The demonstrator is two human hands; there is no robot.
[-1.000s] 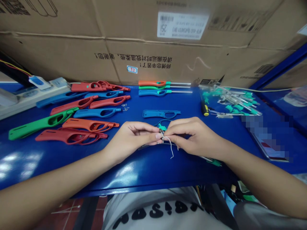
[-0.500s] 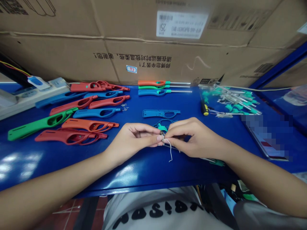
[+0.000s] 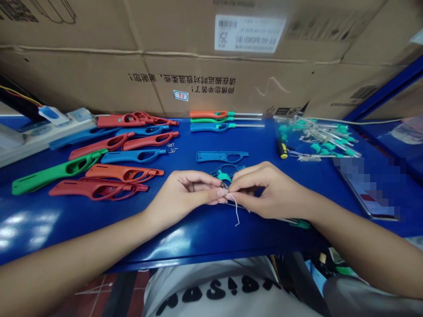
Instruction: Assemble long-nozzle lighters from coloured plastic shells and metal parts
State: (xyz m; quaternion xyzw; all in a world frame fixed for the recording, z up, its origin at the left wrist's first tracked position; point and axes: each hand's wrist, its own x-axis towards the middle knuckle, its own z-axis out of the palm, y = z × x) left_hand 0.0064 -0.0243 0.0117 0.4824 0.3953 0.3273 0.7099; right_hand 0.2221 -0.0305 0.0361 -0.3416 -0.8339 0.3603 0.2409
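My left hand [image 3: 185,192] and my right hand [image 3: 271,193] meet over the table's front middle, thumbs and fingers pinched almost tip to tip. Between them is a small dark part [image 3: 224,185], mostly covered by fingertips. A thin white wire [image 3: 237,210] runs from the right fingertips and hangs down loose. A teal trigger-like piece [image 3: 224,175] shows just behind the fingers. Beyond it lie a blue trigger-guard part [image 3: 231,167] and a blue lighter shell half [image 3: 222,156]. Under my right hand, a metal rod with a teal end [image 3: 299,223] is partly hidden.
Red, blue, green and orange lighter shells [image 3: 122,171] spread across the left, near a power strip [image 3: 42,132]. Long-nosed lighters [image 3: 211,127] lie at the back. Right are teal-ended rods [image 3: 330,140], a black-and-yellow tool [image 3: 282,149] and a phone [image 3: 366,189]. A cardboard box [image 3: 185,66] walls the back.
Both hands keep their pinch with only slight shifts. The loose end of the white wire hangs slightly lower and farther right.
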